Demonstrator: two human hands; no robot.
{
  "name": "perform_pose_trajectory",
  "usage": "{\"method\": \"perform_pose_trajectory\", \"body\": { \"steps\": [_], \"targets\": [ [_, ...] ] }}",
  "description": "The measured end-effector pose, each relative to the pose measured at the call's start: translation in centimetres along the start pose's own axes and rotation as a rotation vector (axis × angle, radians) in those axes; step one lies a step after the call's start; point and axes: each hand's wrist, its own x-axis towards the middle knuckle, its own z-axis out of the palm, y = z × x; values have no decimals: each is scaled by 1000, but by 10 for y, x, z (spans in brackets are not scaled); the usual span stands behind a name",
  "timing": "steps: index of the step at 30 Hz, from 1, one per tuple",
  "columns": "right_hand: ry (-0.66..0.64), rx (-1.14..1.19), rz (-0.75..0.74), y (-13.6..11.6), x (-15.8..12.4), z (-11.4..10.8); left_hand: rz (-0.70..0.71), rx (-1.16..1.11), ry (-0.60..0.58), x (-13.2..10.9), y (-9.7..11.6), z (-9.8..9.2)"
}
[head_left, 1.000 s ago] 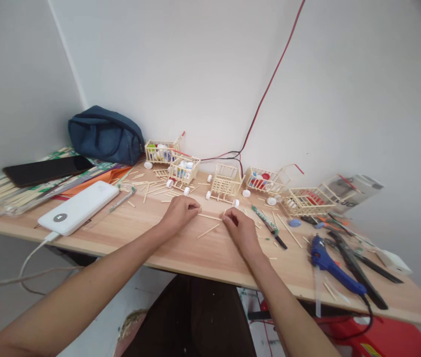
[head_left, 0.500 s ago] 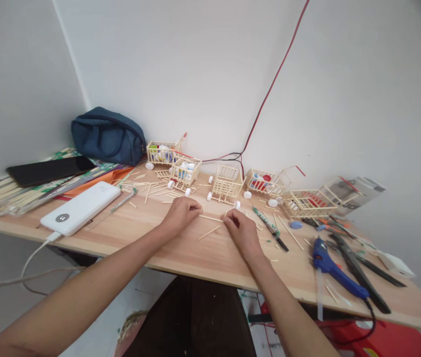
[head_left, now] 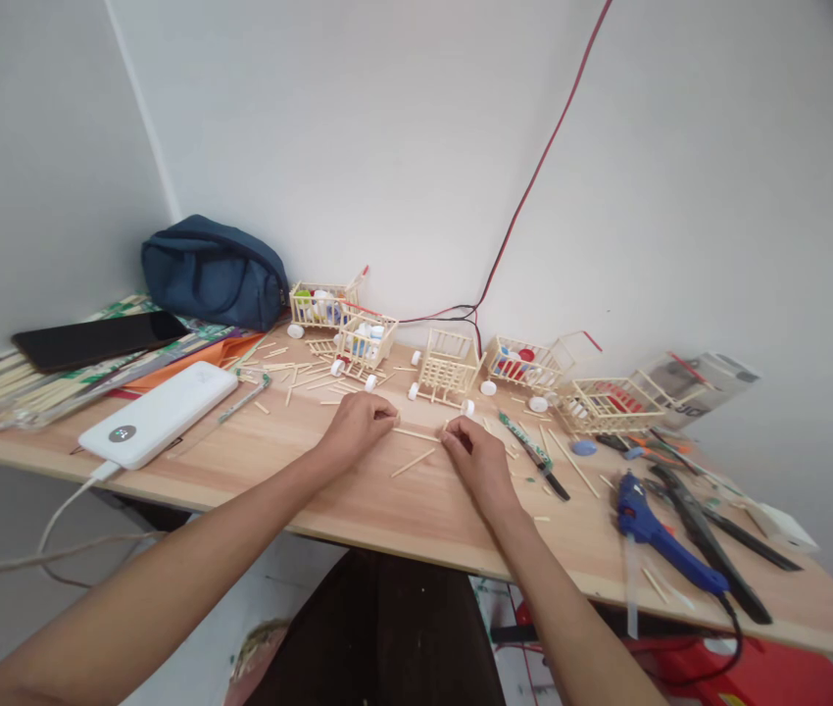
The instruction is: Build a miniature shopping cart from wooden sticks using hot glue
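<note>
A thin pale wooden stick (head_left: 417, 434) spans the gap between my hands, low over the table. My left hand (head_left: 359, 424) pinches its left end with thumb and forefinger. At the other end, my right hand (head_left: 476, 455) has its fingers curled in a pinch; small bits of stick show at both fingertips. Just below lies a loose wooden stick (head_left: 413, 463), touched by neither hand. Behind my hands stands a miniature shopping cart (head_left: 449, 371) made of sticks, with white wheels and nothing in its basket.
More stick carts, a cart with red and blue pieces (head_left: 523, 363) among them, line the wall. At right lie a blue glue gun (head_left: 662, 529) and a black-handled pen-like tool (head_left: 534, 453). Left are a white power bank (head_left: 159, 412), a phone (head_left: 100, 338) and a blue pouch (head_left: 215, 270).
Almost nothing differs. Both hands keep their pinch on the stick in the same place; the view has shifted very slightly.
</note>
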Motion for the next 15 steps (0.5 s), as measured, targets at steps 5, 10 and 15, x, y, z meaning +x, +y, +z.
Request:
{"method": "perform_pose_trajectory", "body": {
  "steps": [5, 10, 15],
  "targets": [
    [-4, -8, 8, -1, 0, -1, 2, 1, 0, 0, 0, 0],
    [0, -9, -11, -2, 0, -1, 1, 4, 5, 1, -1, 0],
    [6, -7, -13, -1, 1, -1, 13, 15, 0, 1, 0, 0]
  ]
}}
